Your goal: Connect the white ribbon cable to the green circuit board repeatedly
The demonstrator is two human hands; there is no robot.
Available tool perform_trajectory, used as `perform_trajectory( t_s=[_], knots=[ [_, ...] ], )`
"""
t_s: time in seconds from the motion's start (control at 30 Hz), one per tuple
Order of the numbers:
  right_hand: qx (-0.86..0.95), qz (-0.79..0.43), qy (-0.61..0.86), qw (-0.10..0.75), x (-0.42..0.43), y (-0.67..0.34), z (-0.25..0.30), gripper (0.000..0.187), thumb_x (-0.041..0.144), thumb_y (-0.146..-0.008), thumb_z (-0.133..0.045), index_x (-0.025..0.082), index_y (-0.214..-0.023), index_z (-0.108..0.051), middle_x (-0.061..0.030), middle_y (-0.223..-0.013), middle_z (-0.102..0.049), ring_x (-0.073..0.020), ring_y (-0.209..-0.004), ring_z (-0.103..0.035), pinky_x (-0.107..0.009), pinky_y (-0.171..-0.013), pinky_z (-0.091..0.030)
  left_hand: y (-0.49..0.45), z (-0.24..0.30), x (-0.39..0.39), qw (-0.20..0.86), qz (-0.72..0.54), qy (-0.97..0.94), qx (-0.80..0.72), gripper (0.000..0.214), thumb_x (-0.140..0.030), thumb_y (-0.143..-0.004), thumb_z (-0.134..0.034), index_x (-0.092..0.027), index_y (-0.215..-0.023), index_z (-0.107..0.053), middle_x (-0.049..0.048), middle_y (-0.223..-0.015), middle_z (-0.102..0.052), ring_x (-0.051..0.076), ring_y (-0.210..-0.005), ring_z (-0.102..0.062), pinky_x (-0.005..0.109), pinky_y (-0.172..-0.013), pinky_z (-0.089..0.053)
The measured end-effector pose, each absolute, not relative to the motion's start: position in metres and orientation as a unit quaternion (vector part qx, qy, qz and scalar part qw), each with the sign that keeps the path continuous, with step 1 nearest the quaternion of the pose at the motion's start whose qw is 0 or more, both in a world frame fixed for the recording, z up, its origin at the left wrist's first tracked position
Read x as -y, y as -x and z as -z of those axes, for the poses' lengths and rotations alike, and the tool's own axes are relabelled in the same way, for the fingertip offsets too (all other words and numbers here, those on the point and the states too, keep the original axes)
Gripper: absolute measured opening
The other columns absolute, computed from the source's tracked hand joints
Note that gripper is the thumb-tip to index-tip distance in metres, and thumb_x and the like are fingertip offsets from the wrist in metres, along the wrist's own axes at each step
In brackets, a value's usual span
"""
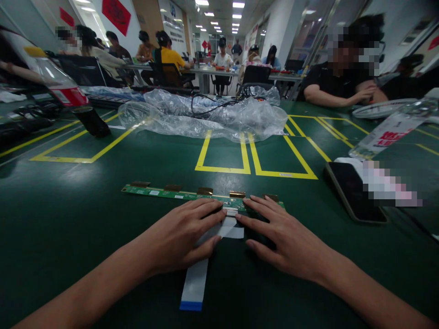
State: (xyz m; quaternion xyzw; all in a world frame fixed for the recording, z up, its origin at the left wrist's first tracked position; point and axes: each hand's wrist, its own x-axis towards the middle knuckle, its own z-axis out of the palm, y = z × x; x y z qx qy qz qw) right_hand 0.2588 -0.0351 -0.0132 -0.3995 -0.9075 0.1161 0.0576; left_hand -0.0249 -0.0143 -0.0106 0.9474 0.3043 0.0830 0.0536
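A long, narrow green circuit board (164,192) with several copper-coloured tabs along its far edge lies on the dark green table. A white flat ribbon cable (195,283) with a blue end runs toward me from the board's near edge, folded near the white connector (232,212). My left hand (188,233) lies over part of the cable, fingers stretched out, its fingertips at the board and the connector's left side. My right hand (279,233) has its fingers spread, with fingertips touching the board and the connector's right side. Whether the cable sits inside the connector cannot be made out.
Yellow tape outlines (222,170) mark the green table (144,155). Crumpled clear plastic wrap (212,114) with black cables lies behind. A phone (355,192) and a clear bottle (387,132) are at right, a cola bottle (70,93) at left. Other people sit beyond.
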Motion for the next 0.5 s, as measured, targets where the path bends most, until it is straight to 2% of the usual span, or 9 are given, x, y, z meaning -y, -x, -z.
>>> perform_trajectory(
  t_s=[0.5],
  knots=[
    [0.903, -0.136, 0.403, 0.066, 0.0333, -0.2614, 0.0147, 0.054, 0.047, -0.100, -0.052, 0.034, -0.152, -0.044, -0.0091, -0.162, -0.036, -0.0343, -0.149, -0.030, -0.065, -0.118, -0.024, 0.0287, 0.0083, 0.0139, 0.095, -0.050, -0.939, -0.327, 0.046, -0.035, -0.101, -0.042, -0.026, -0.145, -0.049, 0.0054, -0.154, -0.046, 0.025, -0.143, -0.043, 0.050, -0.118, -0.043]
  ],
)
